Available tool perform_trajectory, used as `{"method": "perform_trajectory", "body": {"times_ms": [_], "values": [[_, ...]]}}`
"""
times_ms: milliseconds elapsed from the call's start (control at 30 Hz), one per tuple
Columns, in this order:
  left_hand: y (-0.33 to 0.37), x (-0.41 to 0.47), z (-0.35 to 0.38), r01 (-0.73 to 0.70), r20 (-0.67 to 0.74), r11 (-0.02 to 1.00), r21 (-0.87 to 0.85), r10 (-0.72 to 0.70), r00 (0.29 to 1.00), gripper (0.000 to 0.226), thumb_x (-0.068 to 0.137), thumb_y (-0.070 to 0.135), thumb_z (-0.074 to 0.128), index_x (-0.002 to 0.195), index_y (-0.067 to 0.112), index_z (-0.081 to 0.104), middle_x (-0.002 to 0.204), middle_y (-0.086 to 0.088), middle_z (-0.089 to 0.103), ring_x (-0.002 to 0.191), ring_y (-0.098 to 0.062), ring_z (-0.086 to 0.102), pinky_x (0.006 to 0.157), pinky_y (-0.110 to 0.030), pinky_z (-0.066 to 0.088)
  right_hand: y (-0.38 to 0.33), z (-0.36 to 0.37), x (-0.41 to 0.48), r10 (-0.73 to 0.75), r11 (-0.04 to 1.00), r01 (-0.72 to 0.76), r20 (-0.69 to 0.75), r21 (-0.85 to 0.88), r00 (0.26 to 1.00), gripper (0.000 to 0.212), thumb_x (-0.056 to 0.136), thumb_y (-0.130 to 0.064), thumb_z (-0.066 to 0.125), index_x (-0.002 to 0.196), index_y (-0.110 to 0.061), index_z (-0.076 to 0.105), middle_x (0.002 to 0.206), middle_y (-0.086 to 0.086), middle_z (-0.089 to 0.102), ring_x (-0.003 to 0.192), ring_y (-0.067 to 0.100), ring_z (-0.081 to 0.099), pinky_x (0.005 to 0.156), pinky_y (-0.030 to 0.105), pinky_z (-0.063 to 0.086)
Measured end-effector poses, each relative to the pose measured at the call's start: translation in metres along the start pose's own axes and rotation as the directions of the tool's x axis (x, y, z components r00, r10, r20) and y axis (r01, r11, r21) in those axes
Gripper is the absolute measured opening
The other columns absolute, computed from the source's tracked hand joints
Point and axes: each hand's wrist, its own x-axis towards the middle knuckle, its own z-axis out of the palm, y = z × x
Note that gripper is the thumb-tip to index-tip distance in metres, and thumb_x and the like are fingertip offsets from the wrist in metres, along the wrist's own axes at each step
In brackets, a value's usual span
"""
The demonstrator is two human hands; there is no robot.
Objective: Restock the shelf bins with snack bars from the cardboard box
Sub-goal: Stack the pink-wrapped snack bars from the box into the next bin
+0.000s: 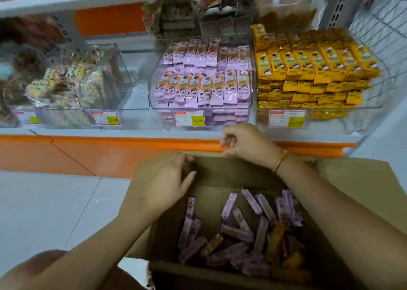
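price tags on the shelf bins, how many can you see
4, all on bin fronts along the shelf edge: far-left tag, second tag right of it, third tag below the purple bars, fourth tag below the yellow packs. Others may be out of frame.

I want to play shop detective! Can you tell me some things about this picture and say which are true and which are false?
1. The cardboard box has purple snack bars inside. True.
2. The middle bin is empty. False: it is stacked with purple bars.
3. The right hand has a gold bracelet at its wrist. True.
4. The left hand holds a snack bar. False: its fingers grip the box.
5. The right bin holds yellow packs. True.
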Motion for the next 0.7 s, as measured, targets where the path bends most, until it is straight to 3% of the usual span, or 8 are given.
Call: {"method": "perform_trajectory", "body": {"times_ms": [133,200,267,333,400,467,533,700], "values": [[-0.019,-0.045,0.032,0.278,0.235,0.96,-0.005,-0.269,0.934,0.054,0.089,0.019,0.062,0.137,0.01,0.038,0.127,-0.015,0.05,0.079,-0.026,0.062,0.062,-0.026,0.04,0.074,0.073,-0.024,0.279,0.96,-0.278,0.246,-0.038,0.928,0.02,0.073,-0.005,0.078,0.085,-0.015,0.065,0.083,-0.001,0.062,0.074,0.008,0.058,0.064,0.014,0.041],[-0.032,-0.057,0.04,0.326,0.235,0.943,0.073,-0.334,0.913,0.065,0.089,0.02,0.061,0.144,0.007,0.028,0.143,-0.013,0.035,0.102,-0.027,0.059,0.08,-0.03,0.045,0.115,0.11,-0.036,0.417,0.907,-0.417,0.231,-0.049,0.879,0.013,0.077,-0.004,0.073,0.089,-0.008,0.068,0.089,0.005,0.066,0.087,0.018,0.062,0.072,0.02,0.044],[-0.037,-0.063,0.044,0.371,0.218,0.922,0.113,-0.387,0.896,0.069,0.089,0.021,0.061,0.146,0.004,0.024,0.146,-0.014,0.029,0.12,-0.03,0.05,0.095,-0.03,0.04,0.152,0.146,-0.048,0.503,0.864,-0.492,0.209,-0.106,0.839,0.018,0.082,-0.012,0.066,0.097,-0.003,0.068,0.1,0.011,0.069,0.1,0.026,0.063,0.081,0.025,0.047],[-0.035,-0.068,0.049,0.398,0.24,0.903,0.16,-0.426,0.872,0.072,0.091,0.023,0.059,0.148,0.004,0.019,0.149,-0.013,0.024,0.117,-0.031,0.051,0.092,-0.027,0.04,0.176,0.176,-0.063,0.582,0.813,-0.555,0.243,-0.174,0.776,0.023,0.084,-0.024,0.065,0.101,-0.009,0.066,0.104,0.006,0.066,0.104,0.023,0.06,0.088,0.027,0.046],[-0.031,-0.073,0.055,0.414,0.256,0.891,0.183,-0.45,0.855,0.074,0.093,0.025,0.057,0.149,0.005,0.014,0.152,-0.01,0.019,0.11,-0.029,0.055,0.085,-0.026,0.041,0.182,0.199,-0.075,0.602,0.798,-0.57,0.306,-0.199,0.737,0.014,0.087,-0.029,0.064,0.084,-0.017,0.058,0.09,0.003,0.059,0.094,0.022,0.055,0.085,0.026,0.043],[-0.03,-0.075,0.059,0.426,0.238,0.884,0.192,-0.463,0.854,0.074,0.093,0.026,0.056,0.15,0.005,0.013,0.154,-0.01,0.017,0.101,-0.028,0.059,0.081,-0.028,0.043,0.187,0.22,-0.08,0.599,0.8,-0.569,0.31,-0.193,0.738,0.02,0.093,-0.031,0.056,0.098,-0.013,0.061,0.099,0.011,0.063,0.097,0.029,0.059,0.085,0.028,0.045],[-0.032,-0.075,0.063,0.428,0.222,0.877,0.216,-0.471,0.854,0.075,0.093,0.026,0.056,0.15,0.003,0.014,0.154,-0.012,0.017,0.109,-0.029,0.056,0.087,-0.031,0.044,0.189,0.235,-0.08,0.604,0.797,-0.56,0.311,-0.226,0.734,0.036,0.095,-0.031,0.051,0.119,-0.006,0.059,0.12,0.016,0.061,0.11,0.033,0.058,0.088,0.031,0.046],[-0.035,-0.074,0.07,0.43,0.22,0.872,0.233,-0.478,0.851,0.077,0.093,0.03,0.055,0.15,0.001,0.013,0.153,-0.016,0.018,0.117,-0.031,0.053,0.098,-0.032,0.042,0.187,0.232,-0.06,0.565,0.819,-0.487,0.275,-0.303,0.778,0.027,0.092,-0.018,0.051,0.113,-0.007,0.066,0.117,0.011,0.065,0.109,0.027,0.06,0.089,0.03,0.048]]}}
